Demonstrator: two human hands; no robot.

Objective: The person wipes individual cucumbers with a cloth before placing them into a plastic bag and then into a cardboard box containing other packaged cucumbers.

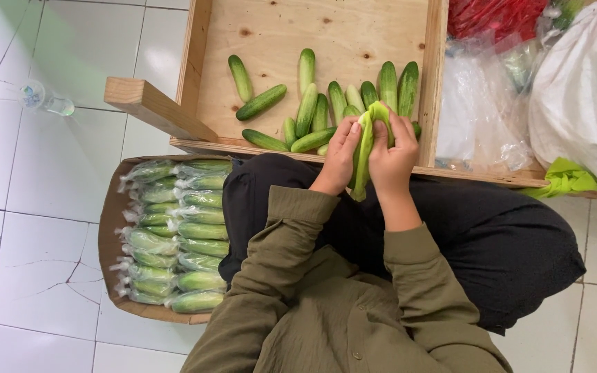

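My left hand (338, 157) and my right hand (392, 162) both pinch a light green plastic bag (364, 153) and hold it upright over my lap, at the near edge of a wooden tray (437, 83). Several loose green cucumbers (312, 110) lie in the tray just beyond my fingers. The bag's lower end hangs down between my wrists.
A cardboard box (108, 228) at my left holds rows of bagged cucumbers (181, 235). Clear and white plastic bags (575, 90) pile at the right, with a red bag (492, 17) above them. A small plastic bottle (46, 100) lies on the white tiled floor.
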